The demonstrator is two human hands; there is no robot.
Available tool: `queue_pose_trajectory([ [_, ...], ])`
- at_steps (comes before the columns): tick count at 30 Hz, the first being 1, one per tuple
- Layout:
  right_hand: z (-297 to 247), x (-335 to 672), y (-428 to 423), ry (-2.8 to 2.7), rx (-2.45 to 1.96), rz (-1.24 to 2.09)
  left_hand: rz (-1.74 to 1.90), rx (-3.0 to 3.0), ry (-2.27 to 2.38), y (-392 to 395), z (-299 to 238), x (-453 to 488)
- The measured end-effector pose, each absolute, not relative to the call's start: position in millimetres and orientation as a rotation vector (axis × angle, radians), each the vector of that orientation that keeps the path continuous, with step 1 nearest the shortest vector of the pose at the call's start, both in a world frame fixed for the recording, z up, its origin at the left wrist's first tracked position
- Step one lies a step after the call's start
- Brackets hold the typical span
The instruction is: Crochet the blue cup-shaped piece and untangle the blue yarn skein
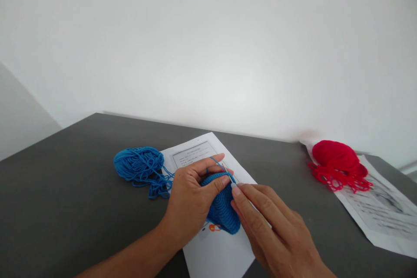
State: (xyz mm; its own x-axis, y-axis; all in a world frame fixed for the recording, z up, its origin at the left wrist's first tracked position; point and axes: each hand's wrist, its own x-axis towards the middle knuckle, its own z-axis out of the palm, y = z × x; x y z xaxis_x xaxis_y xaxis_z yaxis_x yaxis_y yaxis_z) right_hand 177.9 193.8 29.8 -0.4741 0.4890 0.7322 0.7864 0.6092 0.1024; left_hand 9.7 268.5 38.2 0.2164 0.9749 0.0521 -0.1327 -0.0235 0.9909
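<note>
My left hand (190, 193) pinches the upper edge of a blue crochet piece (224, 210) between thumb and fingers. Blue working yarn passes over its raised index finger. A crochet hook (233, 185) with a pale handle is gripped in my right hand (273, 221). Its thin metal tip is at the top edge of the piece, close to my left fingertips; whether it sits inside a stitch is too small to tell. Loose strands run from my left hand back to a blue yarn skein (138, 164). An orange stitch marker (214, 227) shows just below the crochet piece.
A printed white sheet (218, 254) lies under my hands on the dark grey table (81, 208). To the right, a red yarn ball (335, 156) with tangled strands rests on another printed sheet (384, 221). A white wall (208, 43) stands behind the table.
</note>
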Motion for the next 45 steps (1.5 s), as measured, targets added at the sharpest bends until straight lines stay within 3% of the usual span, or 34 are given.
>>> queue_pose_trajectory([
  [24,53.4,190.0,193.8,-2.296,-0.942,-0.655,1.122,1.427,1.005,272.5,39.6,2.3],
  [45,44.9,196.7,200.7,-2.063,-0.912,-0.214,1.069,1.392,1.01,275.9,39.0,1.6],
])
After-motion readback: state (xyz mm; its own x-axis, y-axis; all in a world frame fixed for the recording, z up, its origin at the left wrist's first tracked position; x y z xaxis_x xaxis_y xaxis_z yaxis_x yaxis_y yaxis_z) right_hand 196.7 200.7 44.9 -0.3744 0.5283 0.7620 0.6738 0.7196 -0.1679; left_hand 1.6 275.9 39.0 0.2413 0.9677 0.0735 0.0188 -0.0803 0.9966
